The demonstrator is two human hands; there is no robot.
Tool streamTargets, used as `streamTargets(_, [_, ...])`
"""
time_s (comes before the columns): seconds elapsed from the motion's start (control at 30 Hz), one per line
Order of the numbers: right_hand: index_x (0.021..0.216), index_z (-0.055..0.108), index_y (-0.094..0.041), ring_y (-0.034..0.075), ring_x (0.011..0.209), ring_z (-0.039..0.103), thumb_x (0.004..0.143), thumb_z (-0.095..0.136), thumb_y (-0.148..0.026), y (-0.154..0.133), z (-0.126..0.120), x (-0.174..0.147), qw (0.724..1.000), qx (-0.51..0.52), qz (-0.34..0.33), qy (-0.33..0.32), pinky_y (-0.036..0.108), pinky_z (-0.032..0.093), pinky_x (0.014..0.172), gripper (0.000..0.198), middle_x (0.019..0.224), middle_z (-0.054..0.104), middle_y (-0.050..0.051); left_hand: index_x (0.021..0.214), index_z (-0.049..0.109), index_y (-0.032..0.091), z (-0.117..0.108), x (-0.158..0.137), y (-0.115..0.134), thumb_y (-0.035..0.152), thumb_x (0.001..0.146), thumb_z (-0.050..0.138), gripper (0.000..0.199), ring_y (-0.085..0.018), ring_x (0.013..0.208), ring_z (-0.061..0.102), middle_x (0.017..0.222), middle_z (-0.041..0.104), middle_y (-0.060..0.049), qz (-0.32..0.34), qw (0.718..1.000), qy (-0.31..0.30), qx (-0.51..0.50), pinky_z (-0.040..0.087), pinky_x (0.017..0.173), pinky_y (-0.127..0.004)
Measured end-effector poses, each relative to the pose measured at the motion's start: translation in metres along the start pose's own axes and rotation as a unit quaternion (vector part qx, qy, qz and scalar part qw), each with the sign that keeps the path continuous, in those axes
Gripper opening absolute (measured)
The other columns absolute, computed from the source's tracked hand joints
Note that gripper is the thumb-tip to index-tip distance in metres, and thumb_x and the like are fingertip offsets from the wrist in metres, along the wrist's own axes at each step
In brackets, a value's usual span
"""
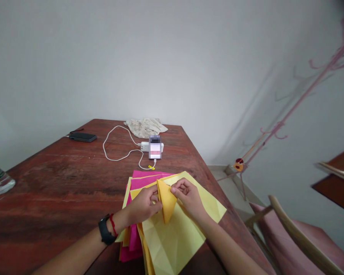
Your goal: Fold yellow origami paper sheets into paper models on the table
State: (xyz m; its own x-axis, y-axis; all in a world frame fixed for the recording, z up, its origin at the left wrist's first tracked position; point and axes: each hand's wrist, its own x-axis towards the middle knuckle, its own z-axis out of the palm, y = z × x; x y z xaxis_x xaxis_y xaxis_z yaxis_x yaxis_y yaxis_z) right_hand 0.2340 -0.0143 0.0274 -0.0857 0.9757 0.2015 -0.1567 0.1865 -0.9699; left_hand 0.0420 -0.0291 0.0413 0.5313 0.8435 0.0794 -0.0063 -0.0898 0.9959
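A folded piece of orange-yellow paper (167,201), narrow and pointed at its lower end, is held up between both hands. My left hand (146,203) grips its left edge with closed fingers. On the opposite side, the thumb and fingers of my right hand (187,194) pinch its right corner. Below the hands lies a pale yellow sheet (172,244) with crease lines. Under that is an uneven stack of pink paper (134,240) and more yellow and orange sheets, partly hidden by my hands and forearms.
Beyond the paper, a phone (155,148) leans on a white power strip (145,146) with a looping white cable. A crumpled cloth (145,126) lies at the table's far end. At left are a black power bank (82,137) and a clear bottle (0,179). A chair (298,236) stands right.
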Motion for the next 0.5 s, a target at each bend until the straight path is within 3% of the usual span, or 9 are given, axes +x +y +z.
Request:
streamTargets(0.13, [0.079,0.064,-0.021,0.021,0.090,0.063,0.078,0.079,-0.041,0.002,0.004,-0.006,0.997,-0.059,-0.050,-0.017,0.028,0.052,0.070,0.025,0.094,0.066,0.006,0.126,0.065,0.016,0.000,0.000,0.006,0.016,0.085,0.059,0.042,-0.016,0.064,0.066,0.073,0.072,-0.002,0.027,0.995,0.066,0.070,0.055,0.065,-0.026])
streamTargets(0.2, [0.091,0.066,-0.023,0.023,0.103,0.062,0.077,0.079,-0.042,0.000,0.005,-0.010,0.992,-0.091,-0.074,-0.038,0.030,0.054,0.074,0.027,0.108,0.063,0.008,0.122,0.069,0.018,-0.004,0.001,0.005,0.017,0.086,0.056,0.038,-0.019,0.074,0.070,0.084,0.076,-0.005,0.054,0.984,0.116,0.123,0.057,0.072,-0.029])
streamTargets(0.33, [0.115,0.062,-0.026,0.027,0.114,0.058,0.069,0.085,-0.044,-0.003,0.005,-0.015,0.981,-0.142,-0.102,-0.082,0.032,0.055,0.081,0.055,0.126,0.057,0.009,0.124,0.071,0.023,-0.010,0.002,-0.004,0.012,0.084,0.051,0.046,-0.023,0.102,0.071,0.117,0.075,-0.007,0.114,0.958,0.173,0.199,0.057,0.092,-0.034])
streamTargets(0.5, [0.117,0.064,-0.026,0.021,0.096,0.065,0.084,0.071,-0.033,0.001,0.002,-0.012,0.986,-0.145,-0.077,-0.027,0.028,0.056,0.070,0.035,0.121,0.063,0.009,0.129,0.069,0.025,-0.010,0.004,-0.010,0.006,0.081,0.048,0.055,-0.023,0.128,0.060,0.136,0.066,-0.005,0.165,0.953,0.163,0.194,0.040,0.116,-0.043])
